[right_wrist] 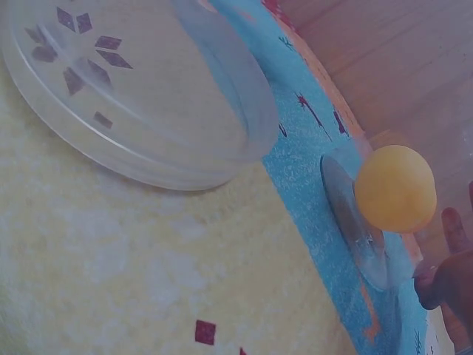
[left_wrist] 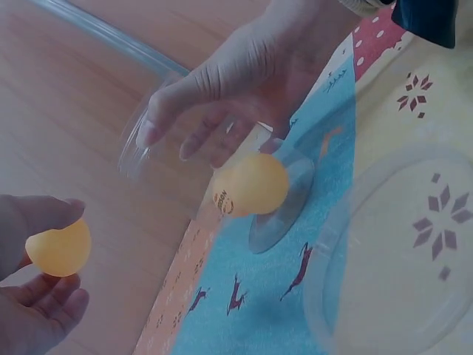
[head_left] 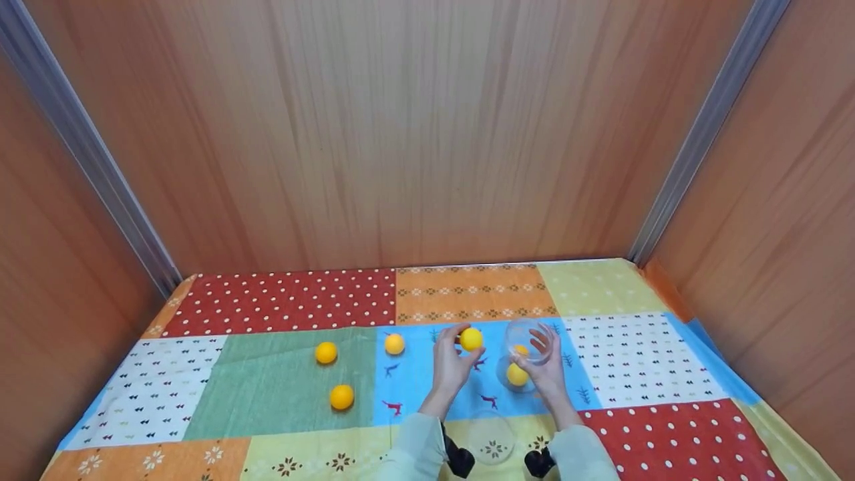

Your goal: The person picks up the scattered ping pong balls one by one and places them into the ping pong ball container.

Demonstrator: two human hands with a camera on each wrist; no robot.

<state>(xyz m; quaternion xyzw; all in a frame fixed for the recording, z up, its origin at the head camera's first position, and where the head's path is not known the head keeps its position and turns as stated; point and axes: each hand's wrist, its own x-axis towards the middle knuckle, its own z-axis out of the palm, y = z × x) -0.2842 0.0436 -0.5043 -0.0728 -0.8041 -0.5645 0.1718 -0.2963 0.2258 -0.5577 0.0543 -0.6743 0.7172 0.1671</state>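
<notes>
Head — balls (head_left: 517,375) inside clear jar (head_left: 510,337)

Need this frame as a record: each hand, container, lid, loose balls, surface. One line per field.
left_hand: left hand pinches a yellow ball, outside the container
right_hand: right hand grips the clear container
container_contents: two balls visible
lid: round clear lid, off the container, lying on a yellow patch
loose_balls: three; two on the green patch, one on the blue
surface: patchwork cloth
</notes>
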